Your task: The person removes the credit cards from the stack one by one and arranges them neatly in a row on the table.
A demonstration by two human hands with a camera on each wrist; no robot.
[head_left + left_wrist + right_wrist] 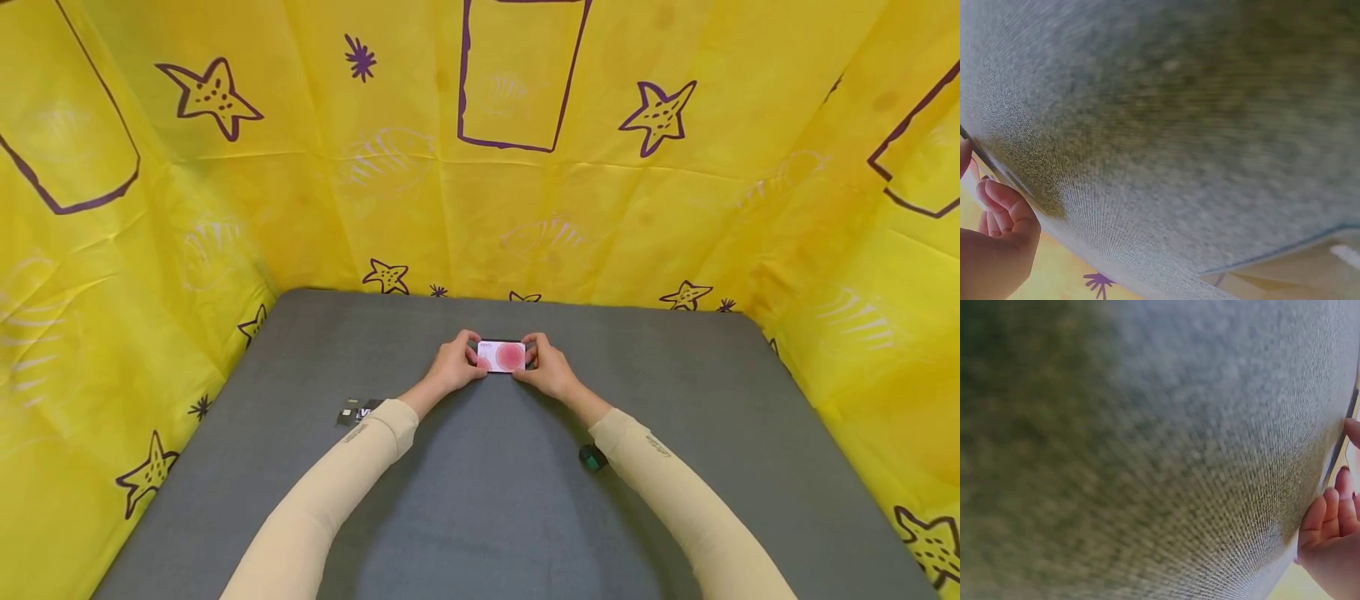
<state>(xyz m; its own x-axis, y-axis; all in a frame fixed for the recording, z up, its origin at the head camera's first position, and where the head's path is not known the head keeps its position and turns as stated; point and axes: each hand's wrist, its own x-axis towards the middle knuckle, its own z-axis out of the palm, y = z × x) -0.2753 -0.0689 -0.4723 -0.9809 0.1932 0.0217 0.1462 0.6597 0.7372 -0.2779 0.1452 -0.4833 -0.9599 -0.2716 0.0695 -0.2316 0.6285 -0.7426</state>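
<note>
Both hands hold a flat white-and-pink rectangular thing [501, 357] by its short ends, far out over the grey table. Its upper face has a large red circle and small lettering, with a dark edge along top and bottom; its exact kind is unclear. My left hand [452, 365] grips the left end between thumb and fingers. At the right end, my right hand [550, 367] grips it likewise. In the left wrist view the left hand [1004, 244] shows beside a thin dark edge, and the right wrist view shows the right hand [1335, 544] similarly.
Several dark cards [349, 414] lie on the grey table [480, 500] by the left sleeve, partly covered by it. A small black-and-green object [592, 458] sits beside the right forearm. Yellow patterned cloth [420, 208] surrounds the table at the back and sides.
</note>
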